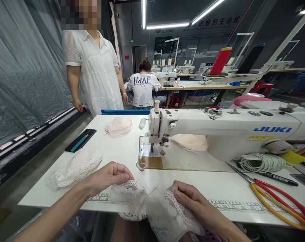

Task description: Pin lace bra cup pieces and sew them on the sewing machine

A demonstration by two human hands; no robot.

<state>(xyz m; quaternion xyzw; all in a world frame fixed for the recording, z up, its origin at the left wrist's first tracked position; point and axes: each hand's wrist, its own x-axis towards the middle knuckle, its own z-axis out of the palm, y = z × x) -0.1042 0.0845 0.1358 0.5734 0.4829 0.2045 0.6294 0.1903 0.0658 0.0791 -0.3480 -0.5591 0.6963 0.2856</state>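
Hands, two: left hand [109, 174], right hand [190, 198]; lace, two lots: held lace [152, 205], lace heap [74, 168]; padded cups [118, 126], two; sewing machine [218, 127], one near; phone [80, 140], one; scissors [273, 188], one pair; thread cones [220, 60], two; other people [92, 74], two.

A sewing machine [218, 129] is set on the table [117, 148], towards the right rear. A lace piece [152, 205] is held over the near edge between the left hand [108, 176] and the right hand [190, 198]. A lace pile [75, 168] is laid to the left, with a phone [80, 140] behind it. One cup [118, 126] is placed left of the machine, and another cup [190, 142] under its arm. Scissors [275, 198] are laid at the right, before a coil of cord [262, 163].
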